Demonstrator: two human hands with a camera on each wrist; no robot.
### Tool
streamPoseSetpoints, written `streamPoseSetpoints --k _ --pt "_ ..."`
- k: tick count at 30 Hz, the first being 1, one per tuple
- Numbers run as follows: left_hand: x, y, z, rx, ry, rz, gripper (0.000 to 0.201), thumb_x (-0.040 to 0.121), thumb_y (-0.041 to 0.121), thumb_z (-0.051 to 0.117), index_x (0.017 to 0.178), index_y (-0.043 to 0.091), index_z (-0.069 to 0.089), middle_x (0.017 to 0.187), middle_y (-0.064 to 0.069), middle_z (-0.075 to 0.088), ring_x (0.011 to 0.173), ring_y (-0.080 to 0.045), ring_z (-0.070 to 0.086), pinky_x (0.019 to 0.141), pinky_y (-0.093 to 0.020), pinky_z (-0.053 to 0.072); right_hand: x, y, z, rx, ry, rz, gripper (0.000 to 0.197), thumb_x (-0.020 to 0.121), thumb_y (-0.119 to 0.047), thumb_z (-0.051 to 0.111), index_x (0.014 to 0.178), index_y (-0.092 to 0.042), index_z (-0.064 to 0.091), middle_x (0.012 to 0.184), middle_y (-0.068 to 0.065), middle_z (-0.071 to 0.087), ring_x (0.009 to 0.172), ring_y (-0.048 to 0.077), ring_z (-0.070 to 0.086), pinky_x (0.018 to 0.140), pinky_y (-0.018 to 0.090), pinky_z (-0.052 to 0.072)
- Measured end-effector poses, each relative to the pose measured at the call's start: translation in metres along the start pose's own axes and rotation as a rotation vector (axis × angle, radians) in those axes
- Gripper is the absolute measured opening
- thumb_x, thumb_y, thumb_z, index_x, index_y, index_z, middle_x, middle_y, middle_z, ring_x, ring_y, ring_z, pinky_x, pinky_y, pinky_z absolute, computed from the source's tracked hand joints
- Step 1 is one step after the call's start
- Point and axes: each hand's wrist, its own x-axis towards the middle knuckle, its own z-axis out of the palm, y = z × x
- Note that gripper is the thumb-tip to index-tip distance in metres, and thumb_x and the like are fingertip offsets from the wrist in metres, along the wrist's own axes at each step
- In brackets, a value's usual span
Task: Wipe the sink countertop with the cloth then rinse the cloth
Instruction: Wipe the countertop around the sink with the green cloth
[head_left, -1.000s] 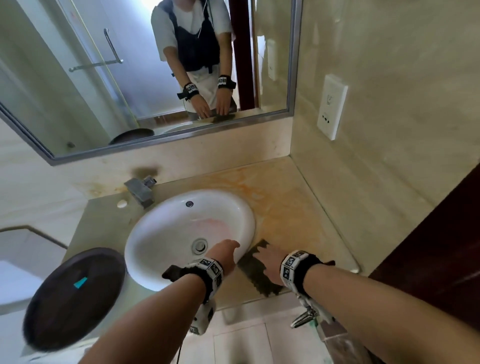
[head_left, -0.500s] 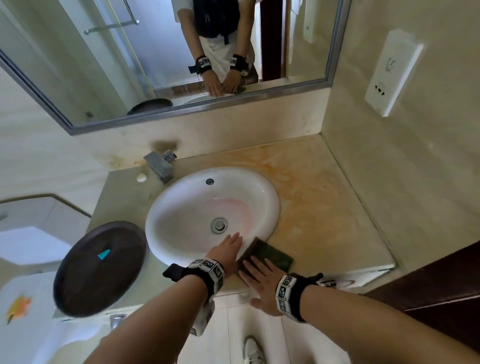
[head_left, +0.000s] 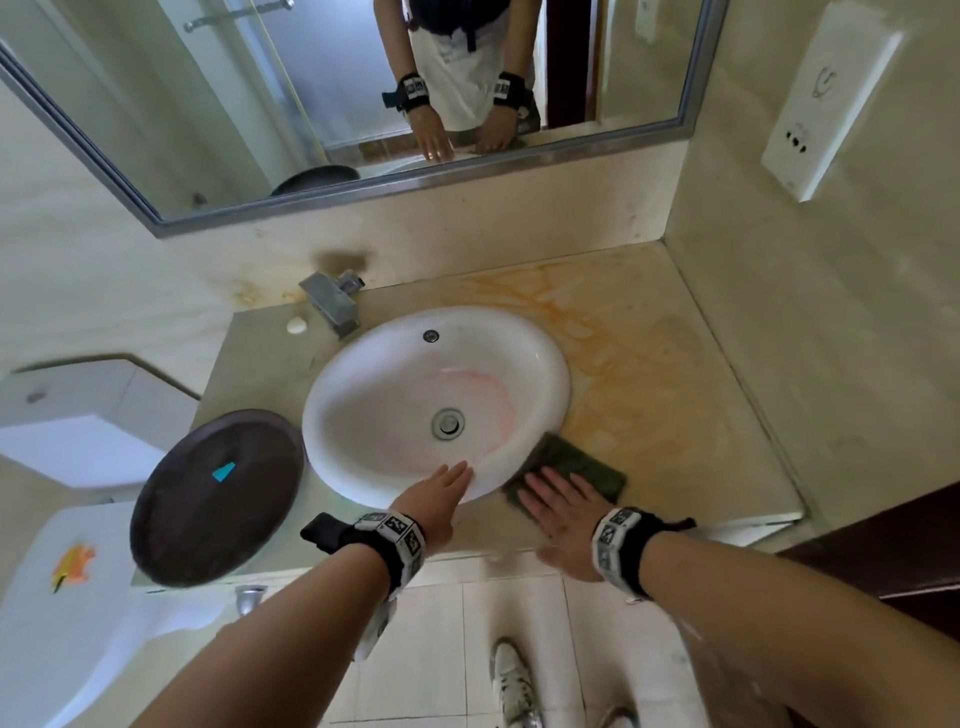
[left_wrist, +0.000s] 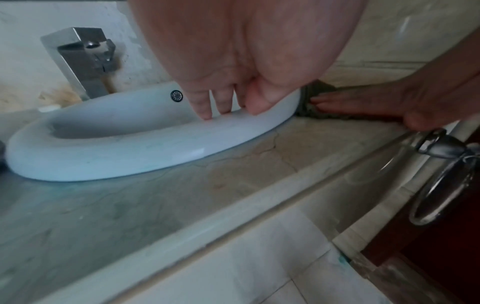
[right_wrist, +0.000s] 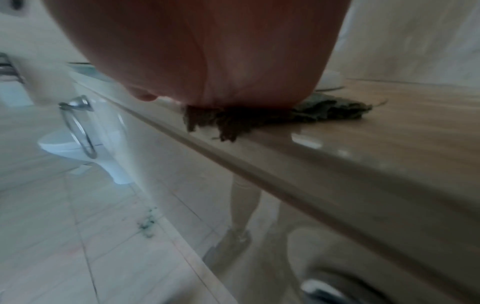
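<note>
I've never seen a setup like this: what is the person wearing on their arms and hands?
Both hands, left hand and right hand, are bare, the forearms uncovered. Each wrist carries a black strap with white tiles printed in black square code patterns.

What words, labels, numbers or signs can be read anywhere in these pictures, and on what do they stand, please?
No readable words or numbers.
Wristbands: black-and-white square code patterns, no text.
White wall socket plate: a faint grey symbol, too blurred to read.
Dark round lid: a plain blue sticker, no lettering.
Toilet: an orange sticker, blurred.
</note>
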Motion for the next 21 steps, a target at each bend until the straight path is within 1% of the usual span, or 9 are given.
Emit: streamPoseSetpoints --k 2,5,6,8,10,13,14,17,21 --pt "-0.009 -0.005 0.005 -0.01 0.052 0.0 0.087 0.081 -0.011 0.04 0.155 0.017 0.002 0.162 0.004 -0.005 0.149 -0.016 0.0 0.12 -0.03 0.014 -0.003 0.016 0.005 0.006 -0.007 0.043 0.08 0.093 -0.062 0.02 0.152 -0.02 -0.014 0.159 0.004 -0.023 0.146 0.026 -0.021 0.117 0.046 -0.01" --pt "-0.027 -0.01 0.021 0.027 0.094 0.038 0.091 0.078 -0.013 0.039 0.154 0.016 -0.001 0.161 0.006 -0.012 0.149 -0.016 -0.008 0.121 -0.03 0.012 0.001 -0.006 0.01 0.048 -0.003 0.035 0.092 0.082 -0.076 0.001 0.152 -0.019 -0.014 0.158 0.004 -0.026 0.145 0.028 -0.024 0.115 0.048 -0.013" --pt "-0.034 -0.01 0.028 0.038 0.101 0.05 0.091 0.078 -0.013 0.038 0.154 0.016 -0.001 0.161 0.006 -0.014 0.148 -0.015 -0.011 0.12 -0.029 0.011 0.005 -0.021 0.01 0.034 -0.002 0.003 0.09 0.083 -0.075 0.003 0.152 -0.02 -0.014 0.158 0.004 -0.026 0.145 0.028 -0.024 0.115 0.048 -0.013" --pt "-0.043 -0.013 0.042 0.013 0.138 0.034 0.089 0.078 -0.011 0.038 0.154 0.015 0.0 0.16 0.007 -0.015 0.148 -0.013 -0.012 0.117 -0.024 0.008 0.016 -0.052 0.009 0.016 0.006 -0.068 0.084 0.089 -0.068 0.018 0.152 -0.021 -0.013 0.158 0.003 -0.025 0.145 0.027 -0.023 0.115 0.049 -0.013" --pt "-0.05 -0.018 0.05 -0.062 0.182 -0.013 0.087 0.08 -0.008 0.038 0.155 0.018 0.001 0.161 0.008 -0.012 0.148 -0.01 -0.009 0.115 -0.019 0.006 0.031 -0.078 0.005 0.01 0.011 -0.133 0.082 0.091 -0.065 0.023 0.152 -0.022 -0.011 0.159 0.002 -0.023 0.146 0.026 -0.022 0.116 0.048 -0.013" --pt "-0.061 -0.031 0.057 -0.125 0.172 -0.095 0.082 0.084 -0.003 0.039 0.155 0.02 0.003 0.161 0.011 -0.006 0.148 -0.008 0.003 0.113 -0.018 0.019 0.05 -0.104 -0.001 0.012 0.033 -0.206 0.08 0.092 -0.062 0.025 0.154 -0.022 -0.007 0.161 0.0 -0.018 0.147 0.023 -0.019 0.116 0.047 -0.011" --pt "-0.064 -0.036 0.058 -0.112 0.146 -0.113 0.081 0.085 -0.002 0.04 0.155 0.019 0.004 0.162 0.008 -0.005 0.148 -0.009 0.004 0.114 -0.019 0.018 0.054 -0.107 -0.001 0.011 0.046 -0.214 0.079 0.092 -0.062 0.026 0.154 -0.022 -0.005 0.161 0.0 -0.016 0.147 0.022 -0.017 0.116 0.046 -0.01" --pt "-0.066 -0.046 0.061 -0.081 0.08 -0.138 0.082 0.085 -0.002 0.041 0.154 0.012 0.001 0.162 0.001 -0.007 0.149 -0.013 -0.004 0.117 -0.021 0.007 0.05 -0.097 -0.002 0.0 0.048 -0.243 0.076 0.093 -0.059 0.027 0.154 -0.024 -0.004 0.161 -0.002 -0.014 0.148 0.019 -0.015 0.118 0.044 -0.008" --pt "-0.063 -0.048 0.058 -0.168 0.114 -0.171 0.08 0.083 -0.006 0.037 0.154 0.012 0.005 0.162 0.005 -0.002 0.149 -0.01 -0.001 0.116 -0.02 0.008 0.024 -0.048 -0.008 -0.045 -0.002 -0.243 0.076 0.094 -0.057 0.028 0.153 -0.026 -0.008 0.161 -0.002 -0.017 0.148 0.02 -0.015 0.12 0.044 -0.007"
